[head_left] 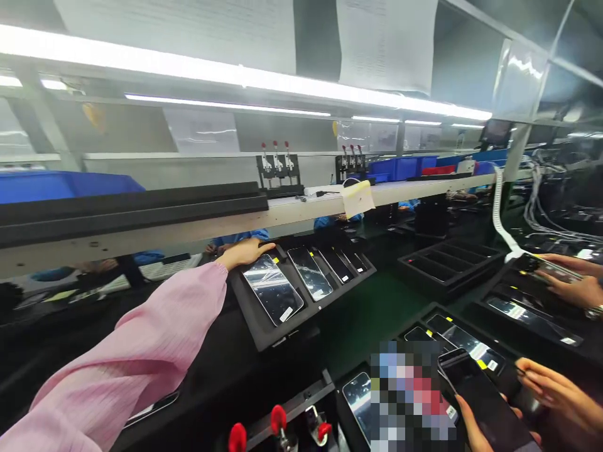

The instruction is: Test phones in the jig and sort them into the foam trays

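My left hand, in a pink sleeve, grips the far left corner of a black tray. Its thumb lies along the rim; the other fingers are mostly hidden. Several smartphones sit in the tray's slots, screens up, among them a large one nearest my hand and a second phone beside it. Yellow tabs and white labels show on some. Under my forearm, part of another phone is visible. My right hand is out of view.
At the right, a co-worker's hands hold a dark phone over another phone tray; further hands work behind. Toggle clamps with red tips stand at the front. A slotted black tray lies beyond. A shelf crosses above.
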A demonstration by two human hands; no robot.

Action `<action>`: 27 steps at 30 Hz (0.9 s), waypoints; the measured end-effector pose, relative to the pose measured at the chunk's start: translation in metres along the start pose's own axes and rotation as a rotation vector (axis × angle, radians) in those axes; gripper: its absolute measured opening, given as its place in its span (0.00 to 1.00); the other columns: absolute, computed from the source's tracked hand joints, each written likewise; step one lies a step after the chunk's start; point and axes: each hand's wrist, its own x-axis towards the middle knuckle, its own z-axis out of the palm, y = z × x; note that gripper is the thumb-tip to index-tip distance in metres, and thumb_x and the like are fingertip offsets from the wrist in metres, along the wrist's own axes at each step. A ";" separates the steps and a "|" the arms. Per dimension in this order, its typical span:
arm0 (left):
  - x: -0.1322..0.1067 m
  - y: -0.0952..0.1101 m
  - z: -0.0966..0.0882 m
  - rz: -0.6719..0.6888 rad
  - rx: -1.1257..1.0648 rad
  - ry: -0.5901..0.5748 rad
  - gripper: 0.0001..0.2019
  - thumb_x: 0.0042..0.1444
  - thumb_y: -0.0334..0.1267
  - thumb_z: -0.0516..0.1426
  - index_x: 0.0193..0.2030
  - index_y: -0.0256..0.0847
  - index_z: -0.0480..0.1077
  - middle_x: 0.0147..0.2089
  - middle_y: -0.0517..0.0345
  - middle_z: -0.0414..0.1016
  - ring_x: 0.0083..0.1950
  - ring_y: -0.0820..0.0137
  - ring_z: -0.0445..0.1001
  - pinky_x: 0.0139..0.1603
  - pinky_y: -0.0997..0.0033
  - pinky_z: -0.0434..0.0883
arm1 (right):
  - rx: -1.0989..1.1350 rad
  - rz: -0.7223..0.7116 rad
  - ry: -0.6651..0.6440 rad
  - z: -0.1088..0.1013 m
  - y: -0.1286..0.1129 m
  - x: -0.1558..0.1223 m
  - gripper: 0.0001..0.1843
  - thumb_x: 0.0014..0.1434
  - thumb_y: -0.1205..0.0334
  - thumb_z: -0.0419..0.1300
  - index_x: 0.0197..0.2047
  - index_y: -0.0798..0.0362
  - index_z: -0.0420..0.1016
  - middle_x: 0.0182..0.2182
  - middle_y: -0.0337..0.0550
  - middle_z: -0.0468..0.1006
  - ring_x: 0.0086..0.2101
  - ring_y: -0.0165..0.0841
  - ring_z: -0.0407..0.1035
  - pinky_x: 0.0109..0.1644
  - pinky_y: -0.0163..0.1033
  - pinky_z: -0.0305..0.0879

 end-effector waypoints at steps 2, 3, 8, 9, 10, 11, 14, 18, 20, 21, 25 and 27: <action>-0.019 -0.027 -0.003 -0.024 0.004 0.008 0.29 0.54 0.62 0.44 0.45 0.42 0.72 0.48 0.49 0.76 0.49 0.56 0.73 0.47 0.67 0.65 | 0.055 0.012 -0.058 0.042 -0.018 -0.042 0.18 0.56 0.44 0.53 0.48 0.39 0.68 0.45 0.41 0.71 0.46 0.43 0.66 0.39 0.50 0.70; -0.028 -0.040 -0.004 -0.036 0.005 0.011 0.28 0.54 0.61 0.44 0.46 0.44 0.72 0.49 0.50 0.75 0.51 0.57 0.72 0.49 0.67 0.65 | 0.080 0.018 -0.081 0.059 -0.024 -0.060 0.19 0.58 0.47 0.54 0.50 0.44 0.66 0.47 0.43 0.69 0.46 0.40 0.65 0.42 0.48 0.70; -0.068 -0.099 -0.006 -0.108 0.008 -0.001 0.30 0.54 0.60 0.43 0.48 0.40 0.71 0.50 0.45 0.74 0.52 0.52 0.70 0.50 0.63 0.64 | 0.170 0.070 -0.184 0.122 -0.042 -0.087 0.23 0.57 0.49 0.55 0.54 0.45 0.63 0.52 0.44 0.66 0.51 0.39 0.62 0.49 0.45 0.66; -0.075 -0.111 -0.006 -0.120 0.007 -0.007 0.31 0.54 0.61 0.42 0.48 0.39 0.71 0.50 0.44 0.74 0.51 0.52 0.71 0.50 0.61 0.64 | 0.210 0.102 -0.213 0.136 -0.045 -0.077 0.25 0.57 0.47 0.54 0.56 0.45 0.60 0.54 0.44 0.64 0.53 0.40 0.61 0.50 0.45 0.66; -0.084 -0.123 -0.007 -0.128 0.005 -0.012 0.31 0.54 0.61 0.42 0.48 0.39 0.71 0.50 0.43 0.74 0.51 0.51 0.71 0.51 0.60 0.64 | 0.271 0.161 -0.258 0.150 -0.048 -0.062 0.28 0.57 0.46 0.53 0.59 0.44 0.57 0.56 0.43 0.62 0.55 0.40 0.59 0.51 0.44 0.65; -0.093 -0.135 -0.009 -0.134 0.001 -0.018 0.32 0.54 0.61 0.42 0.48 0.39 0.71 0.50 0.44 0.74 0.51 0.51 0.71 0.51 0.60 0.64 | 0.330 0.235 -0.313 0.167 -0.050 -0.045 0.31 0.56 0.44 0.51 0.61 0.44 0.53 0.58 0.43 0.59 0.56 0.40 0.58 0.51 0.44 0.65; -0.126 -0.172 -0.016 -0.139 -0.025 -0.047 0.31 0.54 0.61 0.42 0.47 0.41 0.72 0.51 0.48 0.74 0.52 0.55 0.71 0.53 0.64 0.63 | 0.291 0.393 -0.368 0.216 -0.051 0.011 0.43 0.51 0.38 0.54 0.64 0.40 0.41 0.62 0.45 0.50 0.57 0.41 0.56 0.48 0.43 0.67; -0.174 -0.209 -0.020 -0.166 -0.054 -0.097 0.28 0.54 0.60 0.44 0.44 0.43 0.74 0.51 0.55 0.74 0.53 0.60 0.70 0.54 0.70 0.63 | 0.284 0.440 -0.499 0.271 -0.048 0.056 0.48 0.46 0.35 0.57 0.64 0.41 0.41 0.62 0.51 0.51 0.50 0.43 0.64 0.42 0.44 0.69; -0.190 -0.219 -0.014 -0.209 -0.046 -0.104 0.25 0.55 0.59 0.46 0.44 0.44 0.73 0.51 0.56 0.74 0.53 0.60 0.70 0.55 0.68 0.62 | 0.299 0.444 -0.608 0.290 -0.048 0.061 0.40 0.46 0.36 0.57 0.58 0.46 0.56 0.53 0.53 0.64 0.42 0.40 0.70 0.39 0.42 0.70; -0.194 -0.223 -0.010 -0.238 -0.037 -0.103 0.24 0.56 0.57 0.47 0.45 0.43 0.72 0.51 0.56 0.74 0.53 0.61 0.70 0.55 0.65 0.63 | 0.300 0.437 -0.653 0.298 -0.048 0.062 0.35 0.47 0.37 0.56 0.53 0.50 0.63 0.47 0.53 0.69 0.38 0.38 0.71 0.38 0.41 0.70; -0.190 -0.231 0.011 -0.356 0.025 -0.079 0.17 0.59 0.47 0.52 0.50 0.39 0.66 0.53 0.51 0.69 0.51 0.63 0.69 0.52 0.53 0.65 | 0.217 0.368 -0.671 0.314 -0.046 0.056 0.24 0.46 0.45 0.58 0.39 0.56 0.72 0.34 0.47 0.73 0.31 0.33 0.69 0.32 0.36 0.67; -0.180 -0.232 0.019 -0.402 0.057 -0.068 0.16 0.60 0.44 0.53 0.51 0.39 0.65 0.53 0.51 0.67 0.50 0.63 0.69 0.50 0.53 0.67 | 0.133 0.320 -0.637 0.313 -0.044 0.053 0.23 0.45 0.47 0.57 0.37 0.56 0.73 0.33 0.45 0.73 0.30 0.32 0.67 0.29 0.35 0.64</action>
